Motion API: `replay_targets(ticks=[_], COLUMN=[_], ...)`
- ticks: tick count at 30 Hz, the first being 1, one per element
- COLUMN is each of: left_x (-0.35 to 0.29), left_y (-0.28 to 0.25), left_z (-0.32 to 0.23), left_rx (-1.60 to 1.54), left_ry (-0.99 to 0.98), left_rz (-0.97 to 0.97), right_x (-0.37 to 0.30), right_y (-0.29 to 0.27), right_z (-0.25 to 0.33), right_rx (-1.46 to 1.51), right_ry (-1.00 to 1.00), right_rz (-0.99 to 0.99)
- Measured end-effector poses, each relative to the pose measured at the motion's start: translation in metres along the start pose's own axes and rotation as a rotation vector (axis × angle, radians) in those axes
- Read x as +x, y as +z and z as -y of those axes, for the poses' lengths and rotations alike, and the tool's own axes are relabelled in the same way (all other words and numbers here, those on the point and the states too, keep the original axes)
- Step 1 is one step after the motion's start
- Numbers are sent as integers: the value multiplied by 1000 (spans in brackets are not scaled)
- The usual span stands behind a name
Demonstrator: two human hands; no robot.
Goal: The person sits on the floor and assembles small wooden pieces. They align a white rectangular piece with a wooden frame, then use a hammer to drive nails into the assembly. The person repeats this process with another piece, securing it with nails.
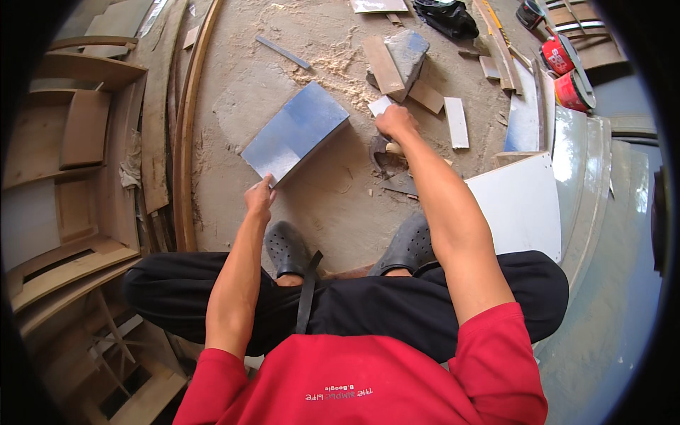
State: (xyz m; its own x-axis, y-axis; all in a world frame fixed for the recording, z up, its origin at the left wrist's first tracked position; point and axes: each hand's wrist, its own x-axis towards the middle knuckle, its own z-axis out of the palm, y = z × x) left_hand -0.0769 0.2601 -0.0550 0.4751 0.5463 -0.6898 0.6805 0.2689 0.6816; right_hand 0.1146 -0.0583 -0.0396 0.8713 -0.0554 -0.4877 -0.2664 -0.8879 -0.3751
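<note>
Blue-grey laminated board (295, 132) lying flat on the sawdust-strewn floor (234, 64), seen from above a crouching person. Left hand (260, 196) pressing fingertips on the board's near corner, apparently to steady it. Right hand (395, 122) closed around a wooden handle (394, 148), likely a hammer's, beside the board's right edge. Wood offcuts (383, 65) scattered beyond.

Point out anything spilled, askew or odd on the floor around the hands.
Sawdust lies spilled in loose drifts across the floor beyond the blue-grey panel, which lies skewed under the left hand. Wood offcuts are scattered at all angles near the right hand, which rests by a hammer. Nothing looks broken.
</note>
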Motion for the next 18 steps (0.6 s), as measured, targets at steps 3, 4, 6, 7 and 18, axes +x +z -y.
replay_targets(ticks=[3,4,6,7,18], left_x=[-3,-3,0,3,15], left_y=[-3,-5,-9,-11,-21], left_z=[-4,-5,-4,-4,-1], left_rx=[52,58,48,38,48], left_ry=[-88,-102,-119,-123,-152], left_rz=[-28,-22,-6,4,90], right_x=[7,9,16,18,51], right_y=[8,14,23,27,59], right_z=[10,18,35,42,48], right_rx=[111,201,376,418,553], right_ry=[-88,-123,-196,-174,-38], right_rz=[-82,-6,140,245,303])
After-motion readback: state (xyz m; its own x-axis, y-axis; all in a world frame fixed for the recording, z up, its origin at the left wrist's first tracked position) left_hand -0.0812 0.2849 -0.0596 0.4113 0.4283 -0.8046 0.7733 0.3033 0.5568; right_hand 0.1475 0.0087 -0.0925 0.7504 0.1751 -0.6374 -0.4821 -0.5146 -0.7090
